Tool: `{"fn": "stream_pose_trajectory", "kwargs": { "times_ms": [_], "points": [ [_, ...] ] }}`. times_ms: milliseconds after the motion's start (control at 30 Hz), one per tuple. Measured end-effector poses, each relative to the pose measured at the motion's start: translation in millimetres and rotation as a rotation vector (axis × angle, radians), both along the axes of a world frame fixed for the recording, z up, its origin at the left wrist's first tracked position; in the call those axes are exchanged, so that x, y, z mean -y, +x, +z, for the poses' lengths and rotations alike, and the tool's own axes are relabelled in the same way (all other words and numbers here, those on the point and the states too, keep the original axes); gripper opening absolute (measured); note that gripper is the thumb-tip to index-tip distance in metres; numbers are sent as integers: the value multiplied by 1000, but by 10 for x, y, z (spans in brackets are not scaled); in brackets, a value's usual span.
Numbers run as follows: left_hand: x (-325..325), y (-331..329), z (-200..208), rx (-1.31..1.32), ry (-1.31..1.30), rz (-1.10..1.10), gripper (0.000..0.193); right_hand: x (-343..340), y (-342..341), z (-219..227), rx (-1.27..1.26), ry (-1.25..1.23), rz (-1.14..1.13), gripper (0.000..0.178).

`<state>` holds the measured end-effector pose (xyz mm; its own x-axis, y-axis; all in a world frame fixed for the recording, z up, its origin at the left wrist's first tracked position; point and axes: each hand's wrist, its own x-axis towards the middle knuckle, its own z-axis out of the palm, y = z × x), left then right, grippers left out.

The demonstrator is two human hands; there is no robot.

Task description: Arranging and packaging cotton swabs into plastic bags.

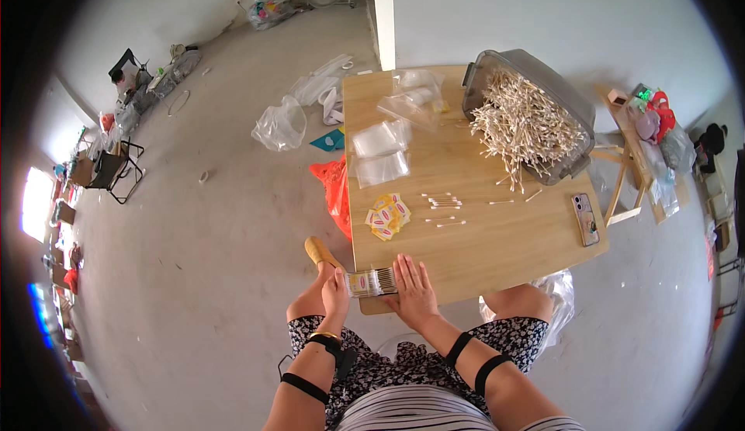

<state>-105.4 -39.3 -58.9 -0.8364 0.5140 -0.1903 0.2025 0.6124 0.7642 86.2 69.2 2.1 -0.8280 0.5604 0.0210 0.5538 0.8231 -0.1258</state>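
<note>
At the table's near edge, my left hand (pixel 335 299) is closed on the left end of a clear packet of cotton swabs (pixel 379 282) with a yellow-and-white card inside. My right hand (pixel 414 297) lies flat, fingers stretched out, against the packet's other end. Just beyond are a small pile of yellow-and-white label cards (pixel 387 216) and several loose cotton swabs (pixel 444 203). At the far right a grey plastic bin (pixel 570 82) lies tipped toward me, with a large heap of cotton swabs (pixel 528 121) spilling to its rim.
Clear plastic bags (pixel 382 152) lie on the wooden table's (pixel 481 256) left side. A phone (pixel 585 219) rests near its right edge. An orange-red bag (pixel 334 190) hangs by the left edge. More plastic bags (pixel 281 124) are on the floor; a wooden stand (pixel 625 167) is at right.
</note>
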Motion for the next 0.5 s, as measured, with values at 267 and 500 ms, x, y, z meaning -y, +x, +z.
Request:
{"fn": "stream_pose_trajectory", "kwargs": {
  "times_ms": [267,500],
  "points": [
    [-2,8,-9,133,237,24,66,206,-248,31,-23,-158,77,97],
    [17,158,243,786,371,441,49,229,-156,269,-169,-484,-199,81]
  ]
}}
